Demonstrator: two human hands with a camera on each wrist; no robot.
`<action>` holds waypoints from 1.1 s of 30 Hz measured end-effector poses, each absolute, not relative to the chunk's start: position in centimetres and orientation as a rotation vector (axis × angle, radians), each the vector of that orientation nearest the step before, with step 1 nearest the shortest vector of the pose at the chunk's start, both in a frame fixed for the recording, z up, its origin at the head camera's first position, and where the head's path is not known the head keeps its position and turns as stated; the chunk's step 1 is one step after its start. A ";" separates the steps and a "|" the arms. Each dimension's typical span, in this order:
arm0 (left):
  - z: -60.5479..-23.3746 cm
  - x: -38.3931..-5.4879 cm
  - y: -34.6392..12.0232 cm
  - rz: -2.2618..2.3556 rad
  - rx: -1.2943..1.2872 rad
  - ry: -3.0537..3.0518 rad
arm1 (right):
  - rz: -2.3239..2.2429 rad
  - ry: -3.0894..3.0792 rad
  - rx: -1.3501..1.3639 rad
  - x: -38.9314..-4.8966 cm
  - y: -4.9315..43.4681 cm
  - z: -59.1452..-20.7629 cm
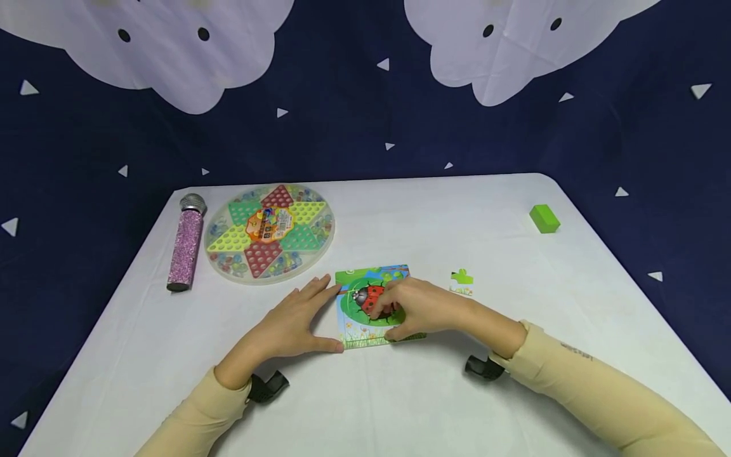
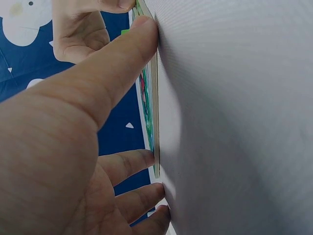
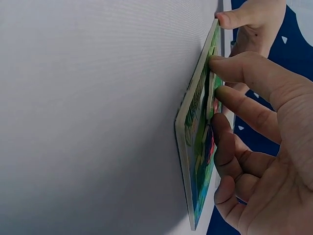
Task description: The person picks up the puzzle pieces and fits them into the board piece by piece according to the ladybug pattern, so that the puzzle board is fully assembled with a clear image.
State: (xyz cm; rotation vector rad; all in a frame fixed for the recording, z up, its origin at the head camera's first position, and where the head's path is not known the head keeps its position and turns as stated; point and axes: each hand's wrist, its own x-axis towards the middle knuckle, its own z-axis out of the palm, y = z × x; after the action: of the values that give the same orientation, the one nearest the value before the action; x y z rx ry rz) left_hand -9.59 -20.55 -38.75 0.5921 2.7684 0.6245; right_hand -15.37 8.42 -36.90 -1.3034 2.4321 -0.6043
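A square jigsaw puzzle with a red ladybug on a green leaf lies flat on the white table. My left hand is spread at its left side, the thumb touching the near left corner and the index finger the left edge farther up. Over the puzzle's right part, my right hand pinches a puzzle piece with thumb and fingers. In the right wrist view that piece sits slightly raised from the board; my hand hides much of it in the head view. One loose puzzle piece, green and white, lies right of the board.
A round Chinese checkers board with marbles under a clear cover lies at the back left. Beside it is a pink glitter microphone. A green block sits at the back right. Dark patterned cloth hangs behind the table.
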 end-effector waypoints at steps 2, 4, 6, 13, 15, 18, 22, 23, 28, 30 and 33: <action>-38.8 -9.6 -20.5 0.624 0.594 2.769 | -0.603 2.429 -1.298 -15.4 8.4 -36.9; -38.9 -9.6 -20.6 0.623 0.594 2.768 | -0.598 2.425 -1.296 -15.4 8.4 -36.9; -38.9 -9.6 -20.5 0.627 0.589 2.765 | -0.593 2.423 -1.294 -15.4 8.3 -37.0; -38.9 -9.6 -20.4 0.631 0.599 2.765 | -0.593 2.423 -1.280 -15.4 8.3 -37.0; -38.9 -9.6 -20.4 0.629 0.592 2.763 | -0.607 2.419 -1.270 -15.4 8.3 -37.1; -38.9 -9.6 -20.3 0.629 0.587 2.758 | -0.632 2.411 -1.253 -15.4 8.4 -37.1; -38.8 -9.6 -20.4 0.628 0.596 2.761 | -0.635 2.428 -1.253 -15.2 8.5 -37.2; -38.8 -9.6 -20.4 0.631 0.592 2.759 | -0.629 2.441 -1.259 -15.2 8.5 -37.2; -38.7 -9.6 -20.4 0.637 0.592 2.758 | -0.629 2.491 -1.291 -15.1 9.0 -37.1; -38.7 -9.6 -20.4 0.634 0.595 2.761 | -0.657 2.500 -1.285 -15.2 9.3 -37.0; -38.6 -9.6 -20.5 0.630 0.598 2.761 | -0.704 2.526 -1.259 -15.4 10.1 -36.8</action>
State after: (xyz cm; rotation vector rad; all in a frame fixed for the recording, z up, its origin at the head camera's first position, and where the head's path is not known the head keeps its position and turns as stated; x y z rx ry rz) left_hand -9.64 -20.46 -38.63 0.5977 2.7610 0.6295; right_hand -15.45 10.09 -36.83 -1.2591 2.5262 -0.7037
